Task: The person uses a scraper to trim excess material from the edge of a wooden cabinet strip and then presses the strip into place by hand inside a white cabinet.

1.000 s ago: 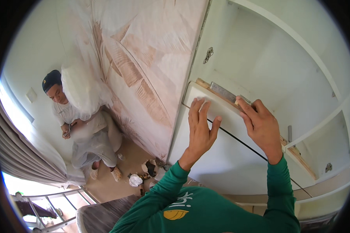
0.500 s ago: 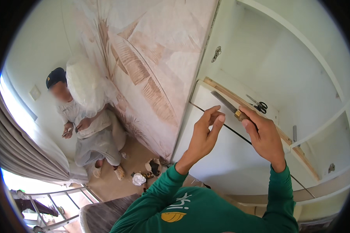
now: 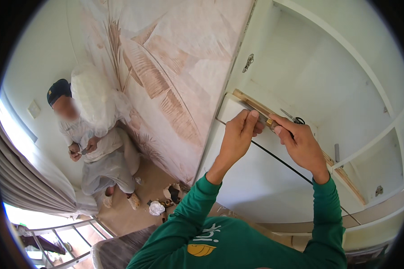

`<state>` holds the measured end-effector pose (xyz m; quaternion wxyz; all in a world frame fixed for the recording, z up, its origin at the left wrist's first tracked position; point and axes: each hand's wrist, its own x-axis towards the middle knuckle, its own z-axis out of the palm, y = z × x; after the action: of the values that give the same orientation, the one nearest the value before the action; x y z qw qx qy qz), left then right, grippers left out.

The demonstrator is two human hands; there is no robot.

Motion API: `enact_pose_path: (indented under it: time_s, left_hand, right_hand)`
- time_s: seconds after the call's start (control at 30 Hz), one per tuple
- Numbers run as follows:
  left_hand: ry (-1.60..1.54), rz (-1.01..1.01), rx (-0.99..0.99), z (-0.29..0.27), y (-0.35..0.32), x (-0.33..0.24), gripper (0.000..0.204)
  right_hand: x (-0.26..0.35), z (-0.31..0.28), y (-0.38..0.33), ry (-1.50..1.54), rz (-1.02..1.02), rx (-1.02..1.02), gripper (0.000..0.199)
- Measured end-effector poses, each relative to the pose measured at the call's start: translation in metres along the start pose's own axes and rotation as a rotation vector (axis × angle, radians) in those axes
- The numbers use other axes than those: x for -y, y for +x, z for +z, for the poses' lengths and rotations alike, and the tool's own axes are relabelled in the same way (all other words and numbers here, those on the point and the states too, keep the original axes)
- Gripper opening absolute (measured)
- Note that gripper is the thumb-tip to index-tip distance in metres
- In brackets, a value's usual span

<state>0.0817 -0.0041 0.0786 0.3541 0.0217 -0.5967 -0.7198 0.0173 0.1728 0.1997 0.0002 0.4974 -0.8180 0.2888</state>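
Observation:
My right hand point(image 3: 302, 145) is wrapped round the wooden handle of a knife point(image 3: 270, 123) with a brass-coloured collar. Its blade points away to the upper left. The fingers of my left hand point(image 3: 239, 133) are closed about the blade, with the thumb on top, and they hide most of it. Both hands are over the white drawer fronts point(image 3: 274, 181) of a cabinet. Just past the knife runs a bare wooden strip point(image 3: 255, 103) along the cabinet edge. Black-handled scissors point(image 3: 298, 120) lie behind it, partly covered by my right hand.
A white open cabinet point(image 3: 318, 58) with a metal hinge point(image 3: 248, 62) stands at the right. A panel with a leaf print point(image 3: 166, 85) borders it. At the left a person point(image 3: 101, 139) sits by a curtain point(image 3: 36, 170). Crumpled waste point(image 3: 157, 208) lies on the floor.
My left hand has moved up and closed on the blade, which was bare before. The knife and my right hand have shifted slightly. The other person's hands have come closer together.

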Motion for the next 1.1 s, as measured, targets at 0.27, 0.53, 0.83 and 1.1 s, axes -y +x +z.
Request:
enact_pose_path:
  time_s: [0.27,0.53,0.83,1.1]
  left_hand:
    - [-0.082,-0.02,-0.001,-0.005,0.007,0.008,0.049]
    - [-0.137,-0.076,0.034,-0.007,0.014,0.005,0.044]
    - [-0.172,-0.098,0.061,-0.01,0.013,0.009,0.041]
    - [-0.212,-0.109,0.061,-0.017,0.019,0.008,0.039]
  right_hand:
    - [0.01,0.0,0.011,-0.049,-0.029,0.024,0.039]
    - [0.004,-0.016,0.018,-0.067,-0.019,0.089,0.04]
    - [-0.005,-0.012,0.016,-0.053,-0.086,0.059,0.037]
    - [0.0,-0.011,0.028,-0.034,-0.11,0.068,0.036]
